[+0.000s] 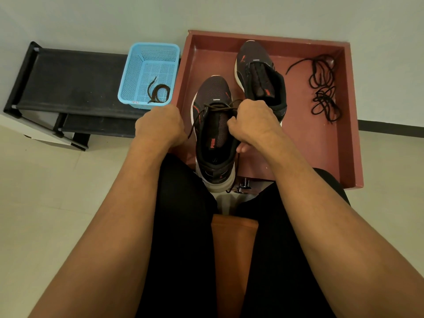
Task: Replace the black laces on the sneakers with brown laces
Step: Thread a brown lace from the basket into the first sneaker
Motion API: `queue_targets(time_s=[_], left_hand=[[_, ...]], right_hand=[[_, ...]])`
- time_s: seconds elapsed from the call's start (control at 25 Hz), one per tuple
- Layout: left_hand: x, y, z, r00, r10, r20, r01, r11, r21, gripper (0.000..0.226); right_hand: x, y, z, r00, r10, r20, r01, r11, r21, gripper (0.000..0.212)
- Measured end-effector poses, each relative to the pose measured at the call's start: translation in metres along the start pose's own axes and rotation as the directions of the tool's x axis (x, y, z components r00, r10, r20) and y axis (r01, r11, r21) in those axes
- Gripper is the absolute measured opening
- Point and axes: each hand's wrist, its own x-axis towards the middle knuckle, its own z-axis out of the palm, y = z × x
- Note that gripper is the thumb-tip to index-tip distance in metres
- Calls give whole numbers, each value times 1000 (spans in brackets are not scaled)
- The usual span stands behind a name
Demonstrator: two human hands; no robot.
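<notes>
Gripping the brown lace (220, 109) in curled fingers, the right hand (252, 121) sits over the near sneaker (215, 143) at the near edge of the red tray (344, 138). The left hand (158, 125) is curled beside the shoe with its fingers hidden, so I cannot tell whether it holds anything. The black laces (323, 88) lie loose at the tray's right.

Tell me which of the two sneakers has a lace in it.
The nearer sneaker: a brown lace crosses its front eyelets. The farther sneaker has none.

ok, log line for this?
near dark sneaker: lacing | right hand: grips brown lace | left hand: grip unclear | far sneaker: unlaced | black laces: red tray
</notes>
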Motion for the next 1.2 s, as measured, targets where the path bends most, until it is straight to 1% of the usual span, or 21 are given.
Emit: queue_targets(time_s=[0.04,0.08,0.12,0.16,0.2,0.32,0.4,0.44,0.48,0.52,0.56,0.6,0.64,0.68,0.76,0.84,0.88,0.96,1.04,1.12,1.2], left_hand=[[1,4,1,996,78,-45,-82,992,-94,23],[3,9,2,983,150,-108,-169,965,-199,20],[6,14,2,966,190,-174,-235,927,-294,17],[9,18,3,954,202,-221,-272,892,-360,15],[11,22,3,948,196,-251,-284,876,-389,11],[19,22,4,955,151,-257,-240,901,-362,4],[20,13,5,970,48,-237,-110,960,-257,13],[19,6,5,980,-17,-199,-23,980,-197,20],[17,0,4,990,-63,-128,46,990,-135,27],[14,-3,3,996,-85,-32,83,994,-69,32],[10,-5,2,994,-92,65,93,996,-5,37],[7,-5,1,988,-88,124,84,996,38,40],[5,-4,0,989,-76,129,71,997,40,40],[4,-2,-1,995,-49,91,49,999,6,37],[4,5,-1,997,49,-56,-55,991,-121,25],[7,14,0,970,139,-201,-192,942,-276,18],[9,18,0,958,153,-241,-230,915,-332,15],[15,23,2,953,147,-266,-244,893,-378,10],[19,23,3,955,135,-265,-232,896,-378,5],[24,15,6,969,81,-235,-160,927,-340,2],[29,3,11,991,-4,-134,-35,958,-286,11]], right_hand=[[0,1,0,1000,-1,3,1,1000,-2,16],[1,2,-1,1000,-2,8,2,1000,-2,15],[0,2,-1,1000,-4,11,4,1000,0,15],[0,2,0,1000,-8,13,8,1000,2,15],[0,2,0,1000,-12,13,12,1000,3,16],[1,2,1,1000,-18,13,17,1000,11,18],[3,3,1,1000,-8,24,8,1000,22,20],[3,4,1,1000,-1,30,0,1000,26,21],[3,4,2,999,5,36,-6,1000,26,22],[3,4,2,999,6,38,-7,1000,26,23],[3,3,3,999,3,37,-4,1000,27,23],[3,3,3,999,-1,34,0,1000,31,22],[3,3,3,1000,-4,29,3,999,36,21],[2,4,2,1000,-5,25,4,999,38,21],[3,4,1,1000,-2,25,1,1000,26,21],[3,5,0,999,0,33,-1,1000,19,21],[4,5,1,999,-2,35,1,1000,21,21],[4,4,1,999,-13,35,12,999,33,20],[3,3,2,999,-18,32,17,999,41,20],[1,1,2,999,-7,42,6,999,34,20],[-1,0,1,999,6,54,-8,1000,29,19]])
